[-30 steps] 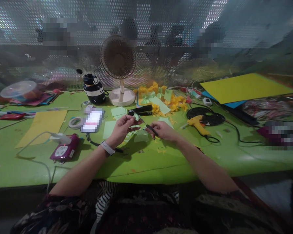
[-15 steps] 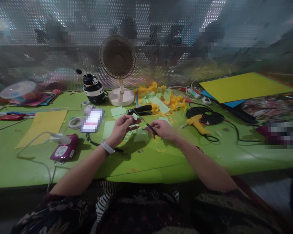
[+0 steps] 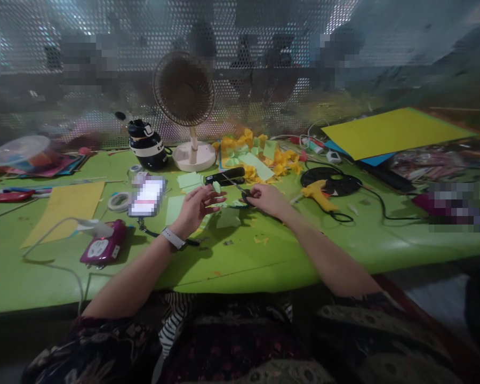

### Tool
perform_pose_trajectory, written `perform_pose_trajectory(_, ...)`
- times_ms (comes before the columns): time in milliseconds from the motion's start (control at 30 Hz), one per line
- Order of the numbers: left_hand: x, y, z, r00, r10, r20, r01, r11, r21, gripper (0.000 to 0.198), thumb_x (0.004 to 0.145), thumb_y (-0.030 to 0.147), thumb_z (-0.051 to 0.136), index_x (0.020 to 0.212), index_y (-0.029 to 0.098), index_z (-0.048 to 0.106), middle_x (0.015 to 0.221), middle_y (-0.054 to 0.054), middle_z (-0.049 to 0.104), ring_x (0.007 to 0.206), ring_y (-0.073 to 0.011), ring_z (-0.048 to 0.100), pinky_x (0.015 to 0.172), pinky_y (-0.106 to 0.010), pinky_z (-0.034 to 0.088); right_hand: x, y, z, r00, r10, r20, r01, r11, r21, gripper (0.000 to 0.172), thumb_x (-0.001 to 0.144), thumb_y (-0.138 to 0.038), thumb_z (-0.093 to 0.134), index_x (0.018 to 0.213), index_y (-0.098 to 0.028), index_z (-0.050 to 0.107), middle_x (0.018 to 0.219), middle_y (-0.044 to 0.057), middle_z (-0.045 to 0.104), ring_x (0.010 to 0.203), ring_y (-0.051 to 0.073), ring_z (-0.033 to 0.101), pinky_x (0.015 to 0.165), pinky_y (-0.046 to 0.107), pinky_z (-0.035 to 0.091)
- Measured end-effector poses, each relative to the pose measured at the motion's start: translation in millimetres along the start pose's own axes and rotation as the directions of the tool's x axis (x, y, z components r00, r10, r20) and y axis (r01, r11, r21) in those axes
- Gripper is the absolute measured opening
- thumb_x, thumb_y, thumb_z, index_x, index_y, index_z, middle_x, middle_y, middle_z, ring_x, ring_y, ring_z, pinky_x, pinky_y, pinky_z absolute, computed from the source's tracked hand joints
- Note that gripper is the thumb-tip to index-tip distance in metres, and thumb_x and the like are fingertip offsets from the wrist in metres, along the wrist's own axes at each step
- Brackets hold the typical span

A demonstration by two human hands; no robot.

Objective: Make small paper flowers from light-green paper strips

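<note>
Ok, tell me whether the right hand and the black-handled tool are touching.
Touching. The head view shows the fingers of the right hand gripping the dark handle of the black-handled tool, its thin blade jutting out beyond them.

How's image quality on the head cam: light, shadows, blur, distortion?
Head view: dim overall; phone screen washes out white under a pixel mosaic; soft shadow on the green table below the left hand; table's front edge bows, probably lens distortion; perforated backdrop hazy; scissors lack fine detail.
</note>
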State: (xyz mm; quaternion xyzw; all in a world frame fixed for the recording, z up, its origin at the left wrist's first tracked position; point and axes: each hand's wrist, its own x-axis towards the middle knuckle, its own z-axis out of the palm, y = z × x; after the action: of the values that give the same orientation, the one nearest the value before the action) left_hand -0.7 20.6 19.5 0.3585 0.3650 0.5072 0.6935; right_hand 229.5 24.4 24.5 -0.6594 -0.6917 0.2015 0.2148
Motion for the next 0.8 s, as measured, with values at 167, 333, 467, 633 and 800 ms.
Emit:
perform_pose_trajectory(167, 3, -3, -0.4, 0.999, -0.032, -0.032, 0.031, 0.999, -0.019, 0.023, 0.082, 0.030, 0.076, 0.076, 0.016, 0.058, 0.072, -0.005, 0.073, 0.087, -0.0222, 0.078, 0.064, -0.022, 0.059, 6, 8, 1, 1.000, -0.006, -0.010, 0.004, 0.986, -0.169, 0.016, 0.083, -0.035, 0.072, 0.087, -0.020, 0.072, 0.093, 0.006, 0.076, 0.083, 0.021, 0.067, 0.066, 0.029, 0.042)
perform_pose_trajectory(333, 3, -5, -0.4, 0.999, -0.038, 0.014, 0.039, 0.997, -0.065, 0.007, 0.087, 0.021, 0.068, 0.085, 0.014, 0.065, 0.089, -0.011, 0.079, 0.090, -0.0200, 0.077, 0.079, -0.027, 0.061, 11, 8, 2, 1.000, -0.015, -0.026, 0.009, 0.979, -0.202, 0.019, 0.084, -0.037, 0.072, 0.093, -0.020, 0.075, 0.095, 0.007, 0.076, 0.083, 0.022, 0.066, 0.064, 0.028, 0.040)
perform_pose_trajectory(467, 3, -5, -0.9, 0.999, -0.017, 0.036, 0.019, 0.998, -0.060, 0.008, 0.088, 0.020, 0.068, 0.092, 0.014, 0.068, 0.093, -0.012, 0.079, 0.090, -0.0193, 0.077, 0.082, -0.027, 0.061, 14, 5, 4, 0.999, -0.018, -0.046, 0.007, 0.972, -0.233, 0.021, 0.085, -0.039, 0.072, 0.093, -0.020, 0.076, 0.094, 0.007, 0.076, 0.082, 0.021, 0.066, 0.063, 0.028, 0.038)
perform_pose_trajectory(633, 3, -7, -3.0, 0.997, -0.008, 0.077, 0.011, 0.999, -0.037, 0.012, 0.084, 0.022, 0.074, 0.093, 0.014, 0.069, 0.094, -0.010, 0.079, 0.093, -0.0185, 0.077, 0.085, -0.027, 0.060, 16, 2, 4, 0.998, -0.038, -0.041, 0.025, 0.958, -0.284, 0.024, 0.087, -0.040, 0.071, 0.098, -0.020, 0.076, 0.095, 0.007, 0.077, 0.082, 0.021, 0.066, 0.061, 0.028, 0.036)
perform_pose_trajectory(800, 0, -7, -2.8, 0.988, -0.029, 0.153, 0.028, 1.000, 0.010, 0.023, 0.078, 0.016, 0.080, 0.099, 0.013, 0.071, 0.097, -0.009, 0.079, 0.092, -0.0160, 0.076, 0.089, -0.026, 0.058, 17, -1, 3, 0.999, -0.048, 0.018, 0.051, 0.938, -0.342, 0.026, 0.086, -0.040, 0.071, 0.103, -0.022, 0.078, 0.101, 0.008, 0.075, 0.087, 0.022, 0.065, 0.063, 0.028, 0.037)
